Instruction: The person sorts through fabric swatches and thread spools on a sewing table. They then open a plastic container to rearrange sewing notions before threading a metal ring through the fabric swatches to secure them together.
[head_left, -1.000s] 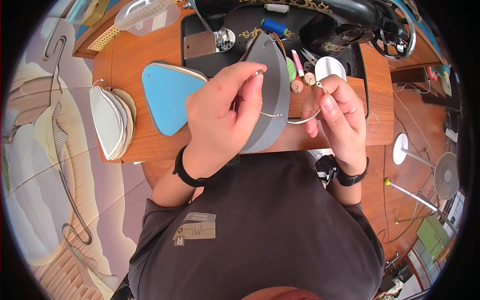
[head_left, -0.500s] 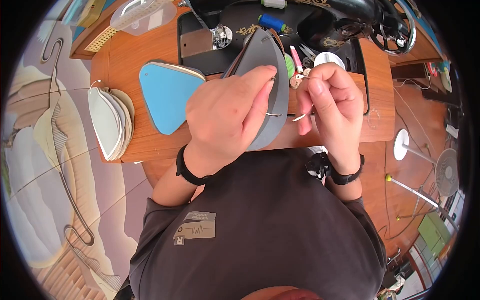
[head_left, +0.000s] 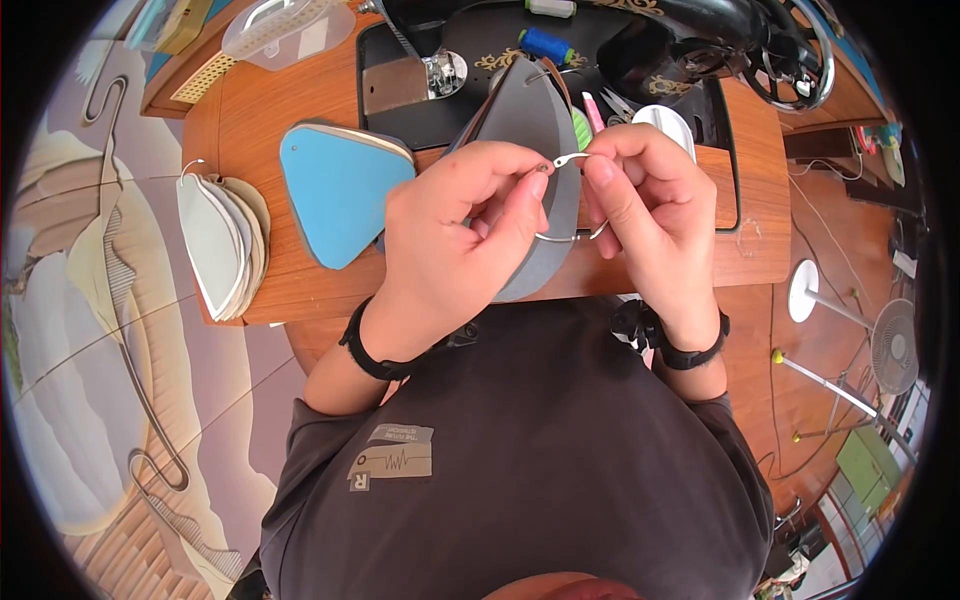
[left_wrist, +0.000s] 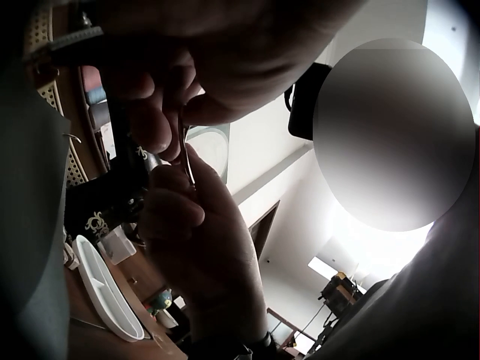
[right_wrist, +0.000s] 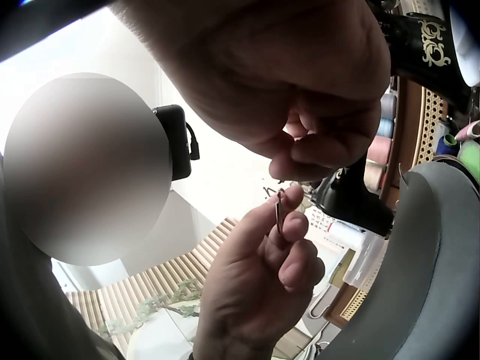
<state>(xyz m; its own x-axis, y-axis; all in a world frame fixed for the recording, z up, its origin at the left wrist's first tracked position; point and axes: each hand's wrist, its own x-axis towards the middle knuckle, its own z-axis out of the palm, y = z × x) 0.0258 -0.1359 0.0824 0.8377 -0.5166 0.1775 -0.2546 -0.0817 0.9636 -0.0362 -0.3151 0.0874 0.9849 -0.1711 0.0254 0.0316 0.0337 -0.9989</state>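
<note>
Both hands hold a hinged metal binder ring (head_left: 572,158) over the table's front part. My left hand (head_left: 440,235) pinches one end between thumb and forefinger. With thumb and forefinger my right hand (head_left: 665,205) grips the other arm, whose eyelet tip sits right at the left fingertips. The ring's lower part shows below, between the hands. Seen from the left wrist, the ring (left_wrist: 186,154) is a thin curved strip. Behind the hands stand curved grey sheets (head_left: 520,110) with a metal ring through their top corner.
A stack of blue-topped rounded triangular sheets (head_left: 340,195) lies left on the wooden table, beside pale sheets (head_left: 215,245) on another ring. A black sewing machine (head_left: 700,40) stands behind. Blue thread (head_left: 545,46), scissors and a white dish (head_left: 665,125) lie near it.
My right hand has moved left and brought the ring's eyelet end up to my left fingertips, narrowing the gap in the ring. My left hand keeps its pinch.
</note>
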